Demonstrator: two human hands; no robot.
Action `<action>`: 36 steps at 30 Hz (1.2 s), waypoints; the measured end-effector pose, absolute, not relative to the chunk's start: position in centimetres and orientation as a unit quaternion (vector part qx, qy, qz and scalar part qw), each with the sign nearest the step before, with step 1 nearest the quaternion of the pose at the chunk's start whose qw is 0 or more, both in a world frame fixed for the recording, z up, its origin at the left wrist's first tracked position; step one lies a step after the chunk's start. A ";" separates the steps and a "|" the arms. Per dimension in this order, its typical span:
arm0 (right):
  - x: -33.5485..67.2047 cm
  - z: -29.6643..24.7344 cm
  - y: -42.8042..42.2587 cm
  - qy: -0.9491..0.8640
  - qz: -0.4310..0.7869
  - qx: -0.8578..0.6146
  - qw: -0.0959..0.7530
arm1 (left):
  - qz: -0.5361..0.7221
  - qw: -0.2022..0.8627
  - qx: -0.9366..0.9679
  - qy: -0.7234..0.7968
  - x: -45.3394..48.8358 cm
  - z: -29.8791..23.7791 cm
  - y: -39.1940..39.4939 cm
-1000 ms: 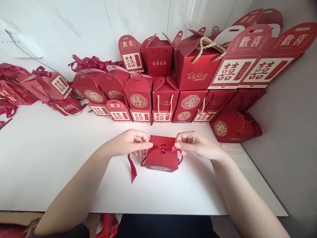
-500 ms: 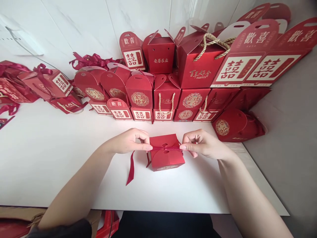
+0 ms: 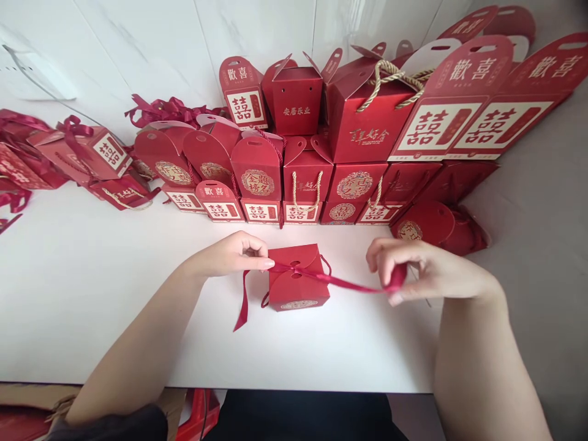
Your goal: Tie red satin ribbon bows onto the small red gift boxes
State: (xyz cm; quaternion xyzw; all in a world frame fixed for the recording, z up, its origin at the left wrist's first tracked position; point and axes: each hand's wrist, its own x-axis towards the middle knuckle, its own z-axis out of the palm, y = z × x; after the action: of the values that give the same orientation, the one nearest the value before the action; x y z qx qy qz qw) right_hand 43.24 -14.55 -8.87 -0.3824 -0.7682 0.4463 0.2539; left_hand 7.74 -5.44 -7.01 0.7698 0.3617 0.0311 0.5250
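A small red gift box [image 3: 298, 293] with a gold round emblem on its front face stands on the white table before me. A dark red ribbon [image 3: 353, 285] runs across its top, crossing at the slot in the middle. At the box's left edge, my left hand [image 3: 239, 254] pinches the ribbon, and a loose tail hangs down below the fingers. Off to the right of the box, my right hand [image 3: 408, 269] is closed round the other length of ribbon, which stretches taut from the crossing. Red cord handles show at both sides of the box.
Stacked red gift boxes [image 3: 264, 177] line the back of the white table [image 3: 114, 306]. A heap of ribbon bows [image 3: 174, 111] lies behind them. More ribboned boxes [image 3: 85, 147] sit at the left. A grey wall [image 3: 542, 245] bounds the right side.
My right hand has moved right, away from the box, drawing out a length of ribbon. My left hand and the box appear slightly farther left in view.
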 end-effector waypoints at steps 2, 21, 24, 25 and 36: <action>43.7 -8.4 -14.6 -0.789 0.475 -0.337 0.194 | 0.013 0.533 0.769 0.353 7.7 -6.9 -5.4; 36.0 -9.5 -14.4 -0.659 0.556 -0.444 0.243 | 0.001 0.590 0.708 0.389 8.1 -7.3 -6.3; 35.2 -9.3 -14.8 -0.688 0.456 -0.469 0.314 | 0.006 0.594 0.704 0.390 8.3 -7.3 -6.4; 34.9 -9.3 -15.0 -0.697 0.435 -0.473 0.319 | 0.007 0.595 0.705 0.386 8.3 -7.3 -6.3; 34.0 -9.2 -15.6 -0.679 0.455 -0.476 0.324 | -0.005 0.600 0.719 0.350 8.0 -7.8 -5.7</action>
State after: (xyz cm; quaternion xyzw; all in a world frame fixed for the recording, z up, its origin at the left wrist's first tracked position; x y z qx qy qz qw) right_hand 34.00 -15.59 -9.19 -0.4760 -0.6792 0.4550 0.3242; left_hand 8.00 -5.72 -7.80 0.7193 0.3499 -0.0045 0.6001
